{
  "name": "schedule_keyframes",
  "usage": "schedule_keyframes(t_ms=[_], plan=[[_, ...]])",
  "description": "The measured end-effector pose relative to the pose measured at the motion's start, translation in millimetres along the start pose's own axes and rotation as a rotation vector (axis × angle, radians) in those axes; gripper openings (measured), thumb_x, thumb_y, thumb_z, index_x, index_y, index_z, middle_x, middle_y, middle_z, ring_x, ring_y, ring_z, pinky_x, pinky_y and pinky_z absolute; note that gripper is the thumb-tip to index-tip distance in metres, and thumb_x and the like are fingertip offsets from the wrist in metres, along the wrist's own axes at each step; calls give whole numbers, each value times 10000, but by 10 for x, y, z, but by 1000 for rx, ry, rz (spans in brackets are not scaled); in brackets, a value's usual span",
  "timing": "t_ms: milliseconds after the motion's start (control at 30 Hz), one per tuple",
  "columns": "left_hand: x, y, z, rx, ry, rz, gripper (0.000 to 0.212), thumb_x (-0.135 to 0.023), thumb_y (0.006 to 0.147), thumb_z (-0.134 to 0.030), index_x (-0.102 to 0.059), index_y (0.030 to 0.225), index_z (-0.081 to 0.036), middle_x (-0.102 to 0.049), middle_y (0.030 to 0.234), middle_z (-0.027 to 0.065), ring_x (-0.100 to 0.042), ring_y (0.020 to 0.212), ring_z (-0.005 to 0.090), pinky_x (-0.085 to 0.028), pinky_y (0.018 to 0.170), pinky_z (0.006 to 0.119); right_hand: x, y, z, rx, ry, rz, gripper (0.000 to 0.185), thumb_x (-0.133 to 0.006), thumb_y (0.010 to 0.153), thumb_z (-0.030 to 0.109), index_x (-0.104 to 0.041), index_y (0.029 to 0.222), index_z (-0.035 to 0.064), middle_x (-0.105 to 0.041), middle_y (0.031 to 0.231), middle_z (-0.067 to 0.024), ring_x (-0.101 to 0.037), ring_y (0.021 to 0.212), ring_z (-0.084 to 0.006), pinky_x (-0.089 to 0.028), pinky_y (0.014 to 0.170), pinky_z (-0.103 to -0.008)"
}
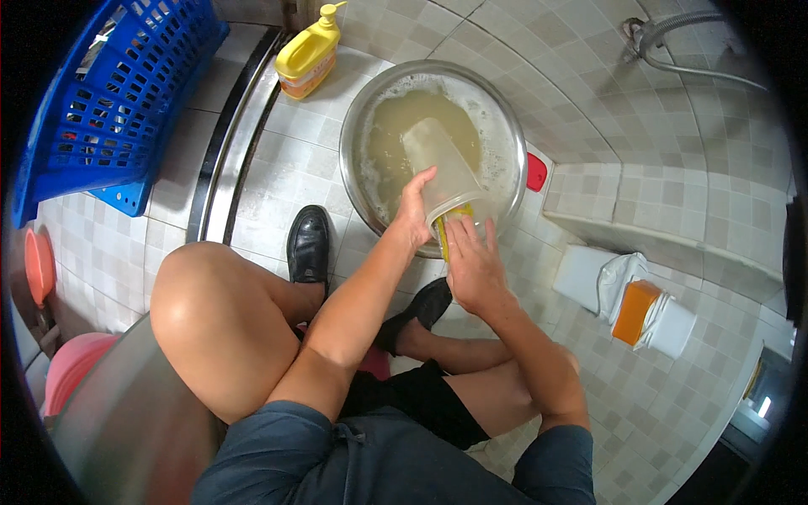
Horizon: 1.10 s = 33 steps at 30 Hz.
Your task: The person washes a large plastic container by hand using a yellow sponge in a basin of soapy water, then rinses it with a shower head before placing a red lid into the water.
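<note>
A cloudy, translucent plastic container (445,167) lies tilted over a round stainless-steel basin (348,170). Its far end reaches into murky, soapy water (388,136), and its open mouth faces me. My left hand (415,211) grips the container's side near the rim, with the thumb along the wall. In my right hand (476,271) is a yellow sponge or scouring pad (443,240), pressed at the mouth. Some of those fingers reach inside the rim. How far the pad extends inside is partly hidden by the hand.
A yellow pump bottle (307,57) stands left of the basin, beside a metal floor track (230,164). Further left is a blue plastic basket (120,113). Something red (536,172) shows beside the basin. White and orange containers (634,312) sit by the right wall ledge (663,230).
</note>
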State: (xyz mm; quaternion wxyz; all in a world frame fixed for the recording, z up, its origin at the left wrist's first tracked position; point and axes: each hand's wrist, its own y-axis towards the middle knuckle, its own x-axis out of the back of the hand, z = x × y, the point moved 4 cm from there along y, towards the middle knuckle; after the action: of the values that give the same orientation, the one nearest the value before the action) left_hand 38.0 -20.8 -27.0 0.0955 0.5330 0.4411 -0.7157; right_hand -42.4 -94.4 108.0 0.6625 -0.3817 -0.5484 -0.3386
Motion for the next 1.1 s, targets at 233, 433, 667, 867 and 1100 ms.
schedule_keyframes(t_ms=[233,433,667,867,1100], plan=[[12,61,56,-147,91,-133,856,-737,882,-307,-233,1545,-108,-489,1428,224,-589,1220,428,-501,1021,622,-488,311,-450,14,-89,346,522,-584,865,102,-559,1369,-27,-501,1498,-235,-419,1441,-385,-292,1201,-548],[-56,-89,-57,-196,180,-159,895,-744,873,-300,-183,1547,-123,-463,1459,222,-570,1238,410,-504,1019,602,-739,763,-612,-104,268,328,530,-562,924,197,-533,1431,45,-505,1491,-232,-474,1384,-404,-373,1155,-480],[-132,-161,95,-137,342,-251,845,-717,872,-392,-258,1521,-106,-530,1364,189,-659,1069,345,-583,648,514,-1271,1182,-966,-510,395,196,469,-510,983,234,-552,1423,78,-558,1442,-185,-530,1332,-364,-410,1118,-452],[-32,-121,95,-72,347,-219,606,-656,897,-458,-472,1360,-114,-621,1225,125,-677,985,269,-558,593,431,-1672,1623,-1038,-324,25,392,468,-491,1015,249,-540,1460,113,-566,1454,-163,-537,1334,-351,-427,1104,-427],[141,-5,38,-66,269,-218,509,-657,889,-455,-578,1262,-118,-649,1219,135,-645,1077,288,-546,809,494,-1529,1226,-808,-393,976,-56,389,-507,1026,187,-604,1381,61,-630,1363,-144,-600,1233,-292,-484,1025,-386]])
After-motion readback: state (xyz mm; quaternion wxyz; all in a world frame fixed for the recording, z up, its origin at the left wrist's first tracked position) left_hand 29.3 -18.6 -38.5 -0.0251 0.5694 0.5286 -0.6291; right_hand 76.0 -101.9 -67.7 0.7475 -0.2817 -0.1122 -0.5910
